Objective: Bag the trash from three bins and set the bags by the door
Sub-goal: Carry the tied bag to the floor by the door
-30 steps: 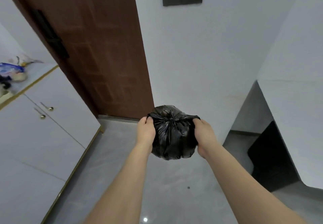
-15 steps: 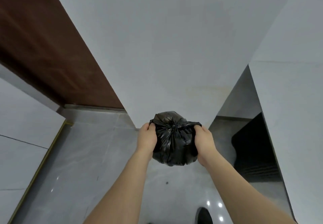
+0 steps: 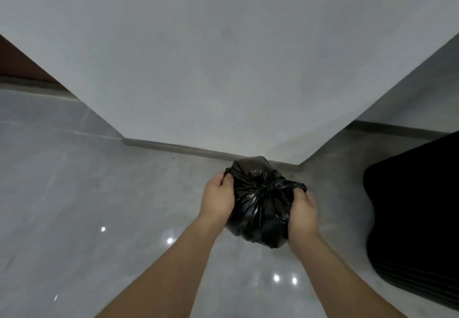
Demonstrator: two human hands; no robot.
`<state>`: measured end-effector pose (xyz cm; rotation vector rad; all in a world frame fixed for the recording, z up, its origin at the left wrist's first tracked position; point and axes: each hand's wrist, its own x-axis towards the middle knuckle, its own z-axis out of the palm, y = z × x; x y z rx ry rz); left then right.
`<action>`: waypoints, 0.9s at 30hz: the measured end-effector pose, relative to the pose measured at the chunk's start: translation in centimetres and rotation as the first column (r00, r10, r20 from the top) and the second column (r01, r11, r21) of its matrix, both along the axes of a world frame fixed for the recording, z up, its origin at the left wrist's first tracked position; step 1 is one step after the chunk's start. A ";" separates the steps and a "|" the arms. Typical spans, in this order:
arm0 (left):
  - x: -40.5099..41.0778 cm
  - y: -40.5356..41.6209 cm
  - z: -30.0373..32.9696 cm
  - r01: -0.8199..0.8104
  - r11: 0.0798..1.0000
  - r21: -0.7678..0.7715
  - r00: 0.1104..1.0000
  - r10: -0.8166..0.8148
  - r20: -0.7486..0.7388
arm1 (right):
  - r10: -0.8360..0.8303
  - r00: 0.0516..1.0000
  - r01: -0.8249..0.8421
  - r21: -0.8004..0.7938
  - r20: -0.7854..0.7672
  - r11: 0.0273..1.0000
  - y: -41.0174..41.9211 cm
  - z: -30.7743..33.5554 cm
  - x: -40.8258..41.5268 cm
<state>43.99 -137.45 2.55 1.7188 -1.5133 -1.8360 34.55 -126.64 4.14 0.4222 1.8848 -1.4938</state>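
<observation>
We get dim, flat, greyish light – no hard shadows on the wall. Glossy floor throws small white specular dots from overhead lamps. Wide-angle bends the wall edges outward toward the corners. Whole frame slightly soft; black bag shows only streaky highlights, the dark object at right crushed to black.
</observation>
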 end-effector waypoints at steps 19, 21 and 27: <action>-1.1 -0.5 -10.1 0.334 0.943 -0.015 0.934 -0.328 0.145 | 0.267 0.939 -0.182 0.344 -0.218 0.921 1.7 -10.3 -2.2; 0.5 -1.2 -5.5 0.505 0.846 -0.169 0.839 -0.436 0.327 | 0.351 0.908 -0.254 0.365 -0.228 0.896 0.8 -5.8 -1.1; 3.4 -4.4 14.4 0.828 0.455 -0.327 0.554 -0.574 0.603 | 0.682 0.678 -0.570 0.390 -0.274 0.723 -2.2 14.4 1.3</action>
